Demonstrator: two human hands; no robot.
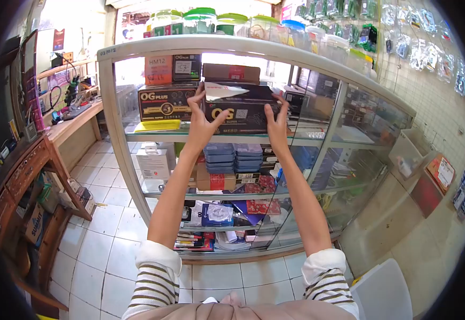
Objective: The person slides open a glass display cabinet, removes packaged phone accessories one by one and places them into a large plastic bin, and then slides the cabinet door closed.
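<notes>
Both my hands grip a black cardboard box (237, 114) with gold "OG" lettering, at the top shelf of a glass display cabinet (232, 42). My left hand (204, 118) is closed on its left side, thumb across the front face. On the right end, my right hand (276, 118) holds it with the thumb on the front edge. Another black and gold "OG Plus" box (167, 103) stands on the shelf to the left, above a yellow packet (158, 125). Behind the held box, a brown carton (231, 72) with a red label shows only its upper part.
Blue cases (219, 158) are stacked on the shelf below. Plastic jars (199, 21) with coloured lids line the cabinet top. A wooden desk (30, 160) stands left, a white plastic chair (384, 290) at lower right. Small packets (429, 32) hang on the right wall.
</notes>
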